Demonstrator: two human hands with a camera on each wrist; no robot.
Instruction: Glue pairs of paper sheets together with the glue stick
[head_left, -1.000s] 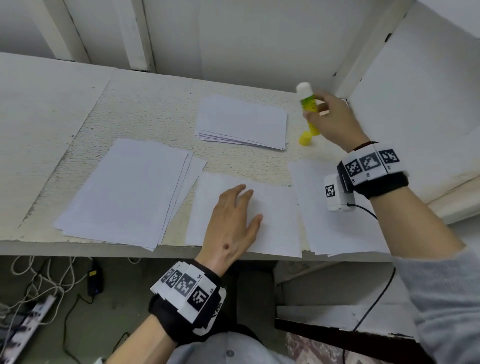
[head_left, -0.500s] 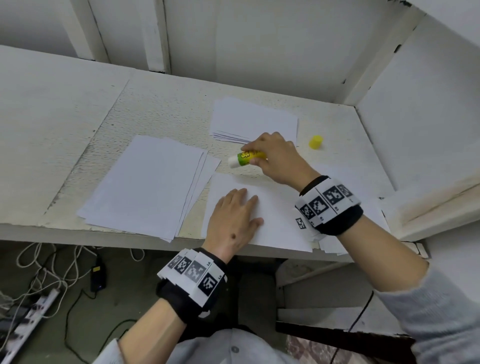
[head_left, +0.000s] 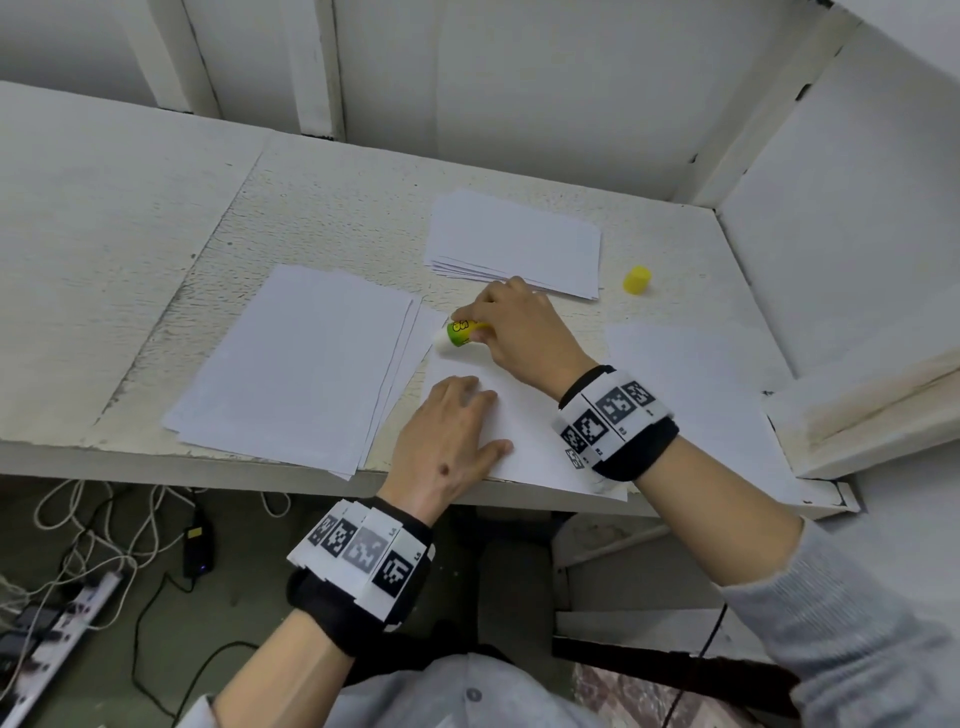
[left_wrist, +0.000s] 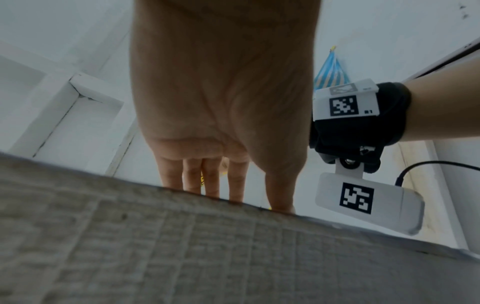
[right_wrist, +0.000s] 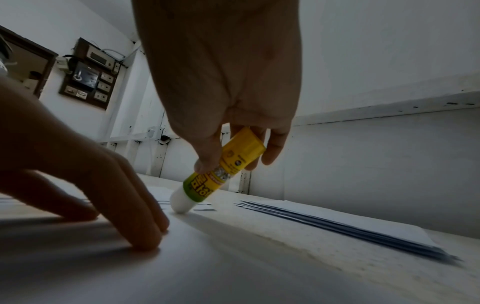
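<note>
Starting at my left, a fanned stack of sheets (head_left: 291, 358) lies on the shelf (head_left: 130, 249), its right edge just beside the sheet I'm working on (head_left: 524, 431). My left hand (head_left: 447, 441) lies flat on that sheet near the front edge, fingers straight and spread, pinning it and gripping nothing. Just beyond those fingertips my right hand (head_left: 519, 332) pinches the glue stick (head_left: 460, 335), thumb on one side and fingers curled round the other. The stick's long axis slants down and to my left, its white tip resting at the sheet's far left corner, as the right wrist view (right_wrist: 182, 202) shows. So the bare paper to be covered runs from the tip toward my right and toward me; I judge the stroke should pull that way, clear of the pinning fingers. Further right sit another stack (head_left: 514, 244), the yellow cap (head_left: 637, 279) and more sheets (head_left: 691, 384).
</note>
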